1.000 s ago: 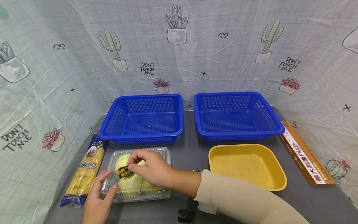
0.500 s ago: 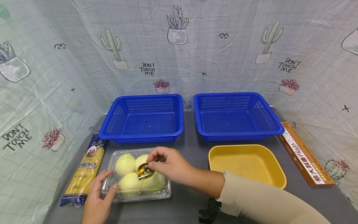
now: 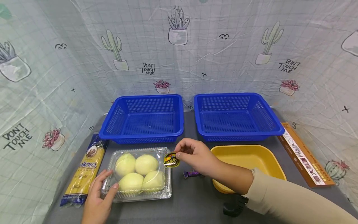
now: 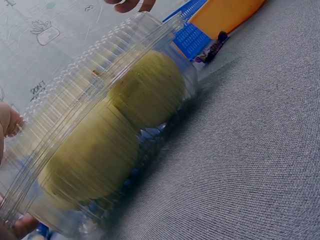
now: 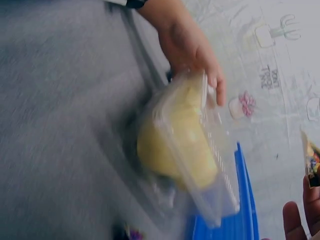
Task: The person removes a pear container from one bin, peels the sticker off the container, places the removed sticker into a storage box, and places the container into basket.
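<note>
A clear plastic clamshell box [image 3: 139,196] of several pale yellow-green fruits [image 3: 146,164] lies on the grey table. My left hand [image 3: 98,199] grips its near left corner. My right hand [image 3: 193,155] is to the right of the box and pinches a round black and yellow sticker [image 3: 171,160] just off the box's right edge. The left wrist view shows the box [image 4: 75,100] and fruit [image 4: 147,90] close up. In the right wrist view the box [image 5: 200,165] is blurred, with the left hand [image 5: 192,47] at its far end and the sticker [image 5: 313,165] at the right edge.
Two blue baskets [image 3: 144,135] [image 3: 237,135] stand at the back. A yellow tray [image 3: 249,155] lies right of the box, a small purple wrapped sweet [image 3: 190,173] between them. A pasta packet [image 3: 84,171] lies at the left, a brown box [image 3: 305,155] at the right.
My right hand has peeled the sticker off the lid and carried it rightward, past the box's edge. The purple sweet has come into view. The left hand stayed put.
</note>
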Demonstrator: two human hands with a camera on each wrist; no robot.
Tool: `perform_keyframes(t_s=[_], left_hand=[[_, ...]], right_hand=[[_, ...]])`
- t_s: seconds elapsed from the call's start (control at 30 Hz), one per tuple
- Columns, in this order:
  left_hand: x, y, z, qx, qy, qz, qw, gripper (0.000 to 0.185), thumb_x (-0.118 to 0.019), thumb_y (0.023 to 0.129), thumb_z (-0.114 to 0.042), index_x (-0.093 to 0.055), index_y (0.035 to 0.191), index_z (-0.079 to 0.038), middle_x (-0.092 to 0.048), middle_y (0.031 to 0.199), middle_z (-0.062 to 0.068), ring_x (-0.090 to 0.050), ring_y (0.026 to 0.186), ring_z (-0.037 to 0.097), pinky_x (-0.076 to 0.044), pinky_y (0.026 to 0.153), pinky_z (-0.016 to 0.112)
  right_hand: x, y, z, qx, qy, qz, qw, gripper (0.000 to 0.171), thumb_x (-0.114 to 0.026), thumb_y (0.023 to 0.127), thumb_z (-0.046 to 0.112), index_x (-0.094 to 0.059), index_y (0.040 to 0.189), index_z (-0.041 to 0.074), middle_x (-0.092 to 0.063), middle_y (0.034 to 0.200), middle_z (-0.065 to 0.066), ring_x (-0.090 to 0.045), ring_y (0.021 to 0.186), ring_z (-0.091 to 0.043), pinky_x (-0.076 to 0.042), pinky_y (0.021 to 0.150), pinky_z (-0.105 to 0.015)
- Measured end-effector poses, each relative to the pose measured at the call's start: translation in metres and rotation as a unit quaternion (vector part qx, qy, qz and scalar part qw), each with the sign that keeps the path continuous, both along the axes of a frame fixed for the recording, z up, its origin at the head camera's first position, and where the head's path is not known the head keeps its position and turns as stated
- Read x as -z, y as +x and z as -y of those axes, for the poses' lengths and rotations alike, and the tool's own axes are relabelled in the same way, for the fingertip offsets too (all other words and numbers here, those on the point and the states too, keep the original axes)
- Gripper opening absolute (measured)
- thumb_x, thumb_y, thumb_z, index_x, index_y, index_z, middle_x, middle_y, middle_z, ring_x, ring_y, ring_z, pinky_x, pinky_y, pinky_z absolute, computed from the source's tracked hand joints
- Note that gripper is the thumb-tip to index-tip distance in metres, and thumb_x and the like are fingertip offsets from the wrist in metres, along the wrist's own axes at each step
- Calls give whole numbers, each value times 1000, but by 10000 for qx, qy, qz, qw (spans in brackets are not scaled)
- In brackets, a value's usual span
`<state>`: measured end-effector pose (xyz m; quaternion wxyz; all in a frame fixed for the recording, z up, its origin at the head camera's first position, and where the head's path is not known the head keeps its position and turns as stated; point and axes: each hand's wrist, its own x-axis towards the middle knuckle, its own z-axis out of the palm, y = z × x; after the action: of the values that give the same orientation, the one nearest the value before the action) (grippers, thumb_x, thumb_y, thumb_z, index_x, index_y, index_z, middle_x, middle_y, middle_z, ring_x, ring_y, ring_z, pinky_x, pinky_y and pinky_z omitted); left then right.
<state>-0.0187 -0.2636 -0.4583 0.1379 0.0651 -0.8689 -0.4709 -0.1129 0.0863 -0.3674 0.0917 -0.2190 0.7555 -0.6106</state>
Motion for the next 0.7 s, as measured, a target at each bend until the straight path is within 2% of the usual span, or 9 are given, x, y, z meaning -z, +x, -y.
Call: perform_keyframes(t_s=[0.17, 0.43, 0.57, 0.7], left_hand=[[0, 0, 1, 11, 21, 194, 9998, 53, -72, 105, -25, -55, 152, -10, -35, 167, 22, -30, 151, 47, -21, 118, 75], [-2, 0, 1, -2, 40, 212, 9998, 53, -72, 104, -24, -55, 152, -10, -35, 167, 21, -30, 151, 46, -20, 119, 72], [-2, -1, 1, 20, 70, 195, 9998, 52, -72, 104, -23, -55, 152, -10, -35, 167, 21, -31, 151, 46, -20, 120, 72], [-2, 0, 1, 29, 101, 231, 9997, 53, -72, 104, -24, -54, 153, -10, -34, 168, 21, -30, 152, 46, -21, 119, 73]], right_hand=[[-3, -2, -22, 106, 140, -107, 9998, 4, -68, 102, 5, -68, 106, 4, -72, 104, -7, -68, 97, -25, -57, 86, -34], [-4, -5, -52, 144, 744, -437, 9962, 2, -69, 104, 12, -68, 106, 11, -71, 107, 1, -66, 114, -22, -50, 103, -53], [-3, -6, -69, 107, 1132, -566, 9919, 7, -70, 104, 13, -67, 104, 19, -70, 105, 3, -65, 108, -22, -51, 95, -48], [-2, -10, -89, -3, 1390, -733, 9876, 10, -70, 104, 12, -66, 104, 22, -71, 105, 2, -66, 107, -22, -54, 90, -41]])
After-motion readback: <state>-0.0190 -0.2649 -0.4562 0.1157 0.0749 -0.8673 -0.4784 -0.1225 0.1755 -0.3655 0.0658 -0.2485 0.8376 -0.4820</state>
